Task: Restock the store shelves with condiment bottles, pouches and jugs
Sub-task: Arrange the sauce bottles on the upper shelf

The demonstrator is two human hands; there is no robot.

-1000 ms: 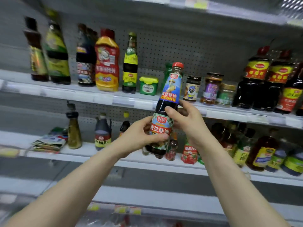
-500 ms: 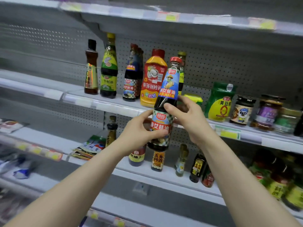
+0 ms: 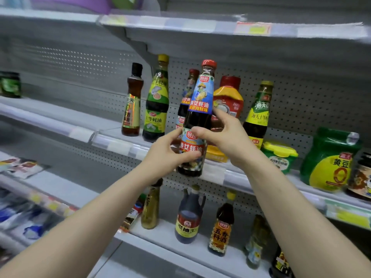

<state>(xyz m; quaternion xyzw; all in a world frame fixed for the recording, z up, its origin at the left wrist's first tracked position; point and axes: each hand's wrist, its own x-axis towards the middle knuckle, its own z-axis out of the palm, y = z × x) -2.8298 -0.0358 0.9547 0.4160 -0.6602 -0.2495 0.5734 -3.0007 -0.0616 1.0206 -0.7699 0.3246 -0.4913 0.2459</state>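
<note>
Sauce bottle (image 3: pixel 197 119): dark, red cap, blue neck label, checkered base. Right of it, squeeze bottle (image 3: pixel 228 97) red and yellow; farther right, pouch (image 3: pixel 329 145) green, yellow circle.

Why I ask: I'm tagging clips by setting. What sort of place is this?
Most likely a grocery store's condiment aisle: tiered shelves with a pegboard back, price labels along the shelf edges, and labelled sauce bottles in a row. The left hand and right hand hold a dark bottle.
</note>
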